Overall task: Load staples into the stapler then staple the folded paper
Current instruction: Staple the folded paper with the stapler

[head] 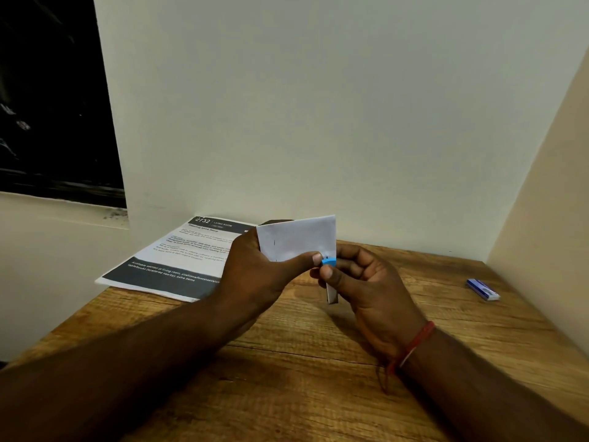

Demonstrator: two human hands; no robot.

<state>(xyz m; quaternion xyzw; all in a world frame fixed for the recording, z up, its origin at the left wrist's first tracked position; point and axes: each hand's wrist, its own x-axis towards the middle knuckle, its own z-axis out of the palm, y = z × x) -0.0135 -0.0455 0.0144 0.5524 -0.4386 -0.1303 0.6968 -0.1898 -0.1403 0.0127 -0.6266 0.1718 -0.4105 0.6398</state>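
Note:
My left hand (pixel 255 269) holds a folded white paper (pixel 296 239) upright above the wooden table, thumb pressed on its lower right corner. My right hand (pixel 366 282) grips a small stapler (pixel 329 261) with a blue top and a metal body, its fingers curled round it. The stapler's blue end meets the paper's lower right corner, right beside my left thumb. Most of the stapler is hidden by my right fingers. A small blue and white staple box (pixel 483 289) lies on the table at the right, near the side wall.
A printed sheet (pixel 178 260) with dark header bands lies at the table's back left, overhanging the edge. The wooden table (pixel 287 362) is boxed in by a pale wall behind and another on the right. A dark window is at upper left.

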